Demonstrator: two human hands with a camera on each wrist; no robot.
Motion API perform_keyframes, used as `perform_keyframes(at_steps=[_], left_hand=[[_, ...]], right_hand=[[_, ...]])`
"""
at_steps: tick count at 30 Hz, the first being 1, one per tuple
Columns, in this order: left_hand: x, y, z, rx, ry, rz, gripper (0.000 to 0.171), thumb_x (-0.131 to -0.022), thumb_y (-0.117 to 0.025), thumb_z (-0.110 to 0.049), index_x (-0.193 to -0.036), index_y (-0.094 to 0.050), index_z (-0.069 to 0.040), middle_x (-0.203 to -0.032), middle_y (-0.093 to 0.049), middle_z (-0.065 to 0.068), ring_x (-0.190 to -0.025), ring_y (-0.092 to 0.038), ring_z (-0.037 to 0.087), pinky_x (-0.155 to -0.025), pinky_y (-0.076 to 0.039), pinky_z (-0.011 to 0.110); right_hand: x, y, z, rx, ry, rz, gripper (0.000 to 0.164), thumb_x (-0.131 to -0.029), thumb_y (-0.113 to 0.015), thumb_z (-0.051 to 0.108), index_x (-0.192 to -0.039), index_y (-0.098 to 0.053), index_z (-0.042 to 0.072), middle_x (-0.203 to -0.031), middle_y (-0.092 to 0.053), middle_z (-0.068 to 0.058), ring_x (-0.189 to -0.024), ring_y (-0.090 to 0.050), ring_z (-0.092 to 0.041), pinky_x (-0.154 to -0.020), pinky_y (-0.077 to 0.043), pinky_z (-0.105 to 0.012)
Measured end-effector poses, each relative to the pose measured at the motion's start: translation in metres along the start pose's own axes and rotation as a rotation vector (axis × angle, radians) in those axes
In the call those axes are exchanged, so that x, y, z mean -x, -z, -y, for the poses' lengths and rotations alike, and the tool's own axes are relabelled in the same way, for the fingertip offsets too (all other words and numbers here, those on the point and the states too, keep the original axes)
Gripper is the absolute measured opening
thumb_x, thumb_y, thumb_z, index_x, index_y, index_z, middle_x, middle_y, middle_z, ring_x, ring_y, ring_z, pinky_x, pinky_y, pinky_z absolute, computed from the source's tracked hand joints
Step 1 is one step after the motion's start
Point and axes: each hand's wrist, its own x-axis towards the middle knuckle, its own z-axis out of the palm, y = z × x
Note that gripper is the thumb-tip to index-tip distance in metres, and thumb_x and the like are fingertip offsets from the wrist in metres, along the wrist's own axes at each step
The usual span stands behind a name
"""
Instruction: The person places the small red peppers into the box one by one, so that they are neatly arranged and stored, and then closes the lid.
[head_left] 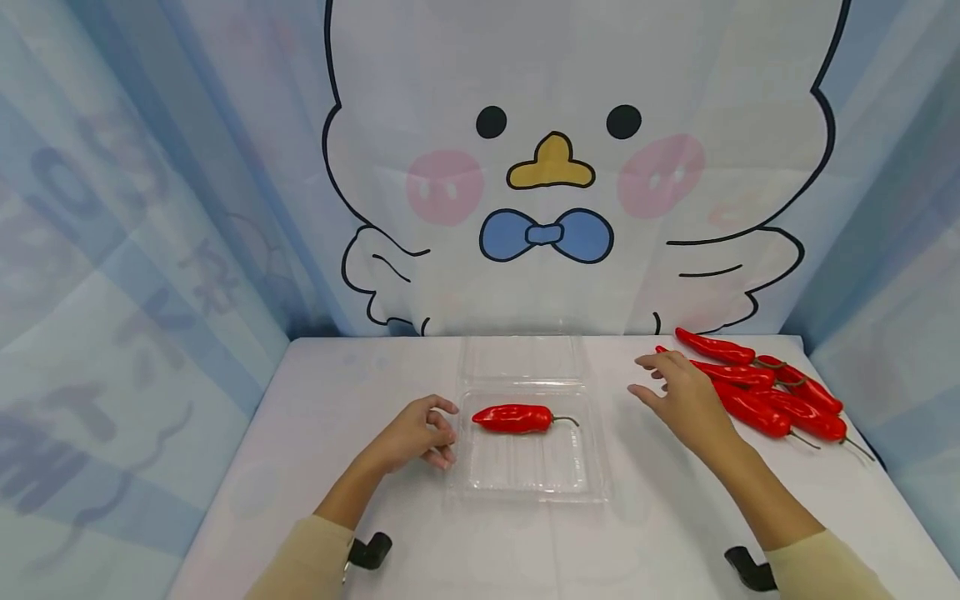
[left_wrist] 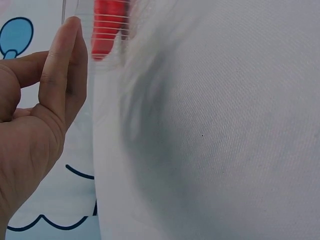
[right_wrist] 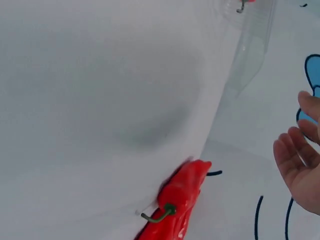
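Observation:
One red chili pepper with a green stem lies crosswise in a clear plastic clamshell box, whose lid is folded back toward the wall. At the box's left edge is my left hand, fingers loosely bent and holding nothing; whether it touches the rim I cannot tell. In the left wrist view, the left hand has its fingers extended beside the box wall. My right hand hovers beside a pile of red chili peppers, thumb and fingers apart with nothing between them. It partly hides one pepper.
The white table ends at a cloth backdrop printed with a cartoon bird. Curtains hang at the left and right. Several peppers overlap near the table's far right corner.

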Motion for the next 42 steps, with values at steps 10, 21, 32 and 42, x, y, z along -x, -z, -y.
perform_keyframes(at_steps=[10, 21, 32, 42], left_hand=[[-0.001, 0.002, -0.002, -0.007, 0.006, -0.013, 0.040, -0.098, -0.065, 0.002, -0.136, -0.051, 0.000, -0.093, -0.062, 0.014, -0.067, -0.073, 0.021, -0.061, -0.065, 0.034], [0.000, 0.001, -0.001, -0.007, 0.005, -0.008, 0.041, -0.098, -0.065, 0.002, -0.136, -0.051, 0.001, -0.094, -0.062, 0.014, -0.067, -0.073, 0.021, -0.062, -0.065, 0.035], [0.001, 0.000, -0.001, -0.002, 0.009, -0.008, 0.043, -0.097, -0.066, 0.002, -0.136, -0.051, 0.001, -0.093, -0.061, 0.014, -0.067, -0.073, 0.020, -0.062, -0.065, 0.035], [0.001, 0.000, -0.001, -0.010, 0.006, -0.005, 0.042, -0.097, -0.066, 0.002, -0.137, -0.051, 0.002, -0.093, -0.061, 0.014, -0.067, -0.073, 0.021, -0.062, -0.065, 0.035]], right_hand=[[-0.003, 0.010, -0.040, -0.010, -0.161, 0.060, 0.067, -0.083, -0.087, 0.020, -0.139, -0.057, -0.001, -0.138, -0.057, -0.031, -0.125, -0.053, -0.051, -0.088, -0.055, -0.068], [-0.013, 0.009, -0.068, 0.002, -0.232, 0.163, 0.084, -0.086, -0.084, 0.021, -0.155, -0.041, 0.000, -0.148, -0.043, -0.037, -0.131, -0.042, -0.056, -0.088, -0.053, -0.073], [-0.021, -0.002, -0.087, 0.053, -0.270, 0.260, 0.083, -0.086, -0.084, 0.023, -0.151, -0.041, -0.006, -0.143, -0.044, -0.038, -0.127, -0.043, -0.055, -0.092, -0.053, -0.072], [-0.026, -0.008, -0.093, 0.103, -0.245, 0.281, 0.076, -0.087, -0.083, 0.021, -0.145, -0.045, -0.009, -0.139, -0.044, -0.040, -0.125, -0.045, -0.057, -0.092, -0.053, -0.072]])
